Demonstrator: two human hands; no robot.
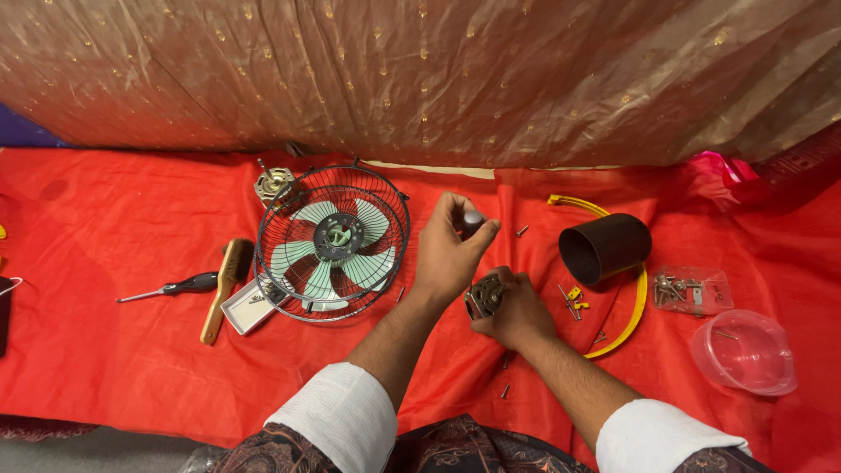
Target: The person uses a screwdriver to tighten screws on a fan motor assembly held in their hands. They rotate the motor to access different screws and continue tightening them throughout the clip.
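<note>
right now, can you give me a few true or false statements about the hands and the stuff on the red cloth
1. The right hand grips a small metal motor. True.
2. The left hand holds the wooden brush. False: its fingers hold a tool with a grey handle; the brush lies apart, left of the fan.
3. The fan cage encloses pale green blades. True.
4. The black cup stands upright. False: it lies on its side, opening facing left.
5. A screwdriver lies on the red cloth left of the brush. True.
</note>
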